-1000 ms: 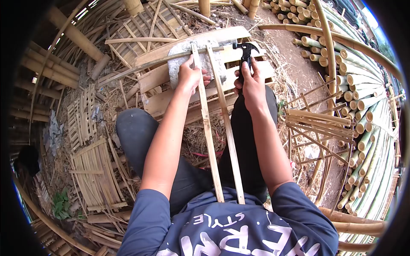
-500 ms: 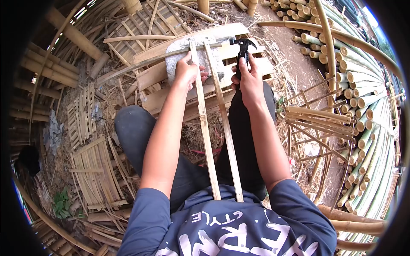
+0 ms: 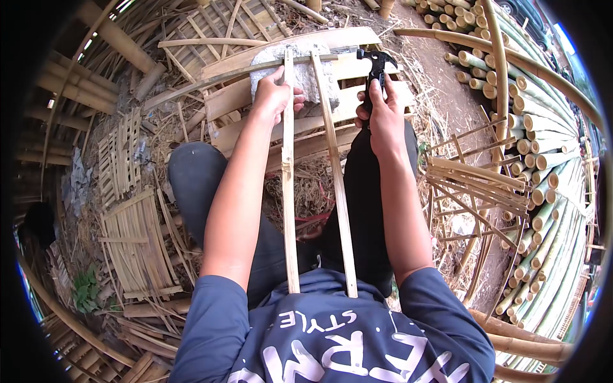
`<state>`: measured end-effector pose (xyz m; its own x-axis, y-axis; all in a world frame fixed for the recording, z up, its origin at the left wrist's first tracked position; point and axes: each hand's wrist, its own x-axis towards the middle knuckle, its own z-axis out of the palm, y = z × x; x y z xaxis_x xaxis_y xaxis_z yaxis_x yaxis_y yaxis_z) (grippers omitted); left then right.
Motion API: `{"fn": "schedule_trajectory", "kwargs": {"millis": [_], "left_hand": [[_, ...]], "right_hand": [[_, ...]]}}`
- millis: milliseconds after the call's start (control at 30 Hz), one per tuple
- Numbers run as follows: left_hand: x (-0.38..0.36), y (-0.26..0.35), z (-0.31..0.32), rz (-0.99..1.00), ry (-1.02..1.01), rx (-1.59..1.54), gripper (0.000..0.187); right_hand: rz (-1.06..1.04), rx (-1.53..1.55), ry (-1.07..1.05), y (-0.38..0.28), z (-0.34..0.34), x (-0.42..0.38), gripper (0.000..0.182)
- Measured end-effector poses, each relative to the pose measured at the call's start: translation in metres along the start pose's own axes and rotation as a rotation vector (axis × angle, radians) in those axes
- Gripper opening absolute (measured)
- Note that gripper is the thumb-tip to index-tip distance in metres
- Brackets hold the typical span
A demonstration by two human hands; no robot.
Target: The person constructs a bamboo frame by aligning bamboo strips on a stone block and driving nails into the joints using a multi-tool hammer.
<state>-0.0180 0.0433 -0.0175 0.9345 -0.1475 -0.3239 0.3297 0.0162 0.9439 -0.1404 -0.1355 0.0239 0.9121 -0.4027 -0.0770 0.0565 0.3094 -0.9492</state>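
Note:
My left hand [image 3: 273, 97] is closed round a bamboo strip [image 3: 288, 185] near its far end. A second bamboo strip [image 3: 338, 185] runs roughly alongside it; the near ends of both rest against my shirt. Their far ends meet a thin bamboo crosspiece [image 3: 223, 78] over a pale stone block [image 3: 310, 96]. A black claw hammer [image 3: 375, 67] is gripped in my right hand [image 3: 385, 112], head upward, to the right of the stone and apart from the strips. Any nails at the joints are too small to make out.
Bamboo slats [image 3: 233, 96] lie beneath the stone. To the right stand a small bamboo frame [image 3: 476, 182] and a large stack of bamboo poles [image 3: 543, 172]. Woven bamboo panels [image 3: 137, 246] lie at the left, among straw and scraps.
The near end of the left strip has swung left, widening the gap between the strips. My right hand with the hammer has shifted slightly right. The view has moved a little.

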Motion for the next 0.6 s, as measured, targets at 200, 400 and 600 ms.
{"fn": "schedule_trajectory", "kwargs": {"millis": [200, 400, 600], "left_hand": [[0.000, -0.006, -0.004, 0.027, 0.048, -0.029, 0.052], [0.002, -0.010, -0.007, 0.032, 0.030, -0.068, 0.052], [-0.005, -0.007, -0.005, 0.026, 0.046, -0.103, 0.054]], "right_hand": [[-0.001, 0.010, -0.028, 0.003, 0.003, 0.002, 0.036], [0.014, -0.046, -0.024, 0.004, 0.012, 0.001, 0.045], [0.006, -0.067, -0.031, 0.009, 0.016, 0.001, 0.046]]}}
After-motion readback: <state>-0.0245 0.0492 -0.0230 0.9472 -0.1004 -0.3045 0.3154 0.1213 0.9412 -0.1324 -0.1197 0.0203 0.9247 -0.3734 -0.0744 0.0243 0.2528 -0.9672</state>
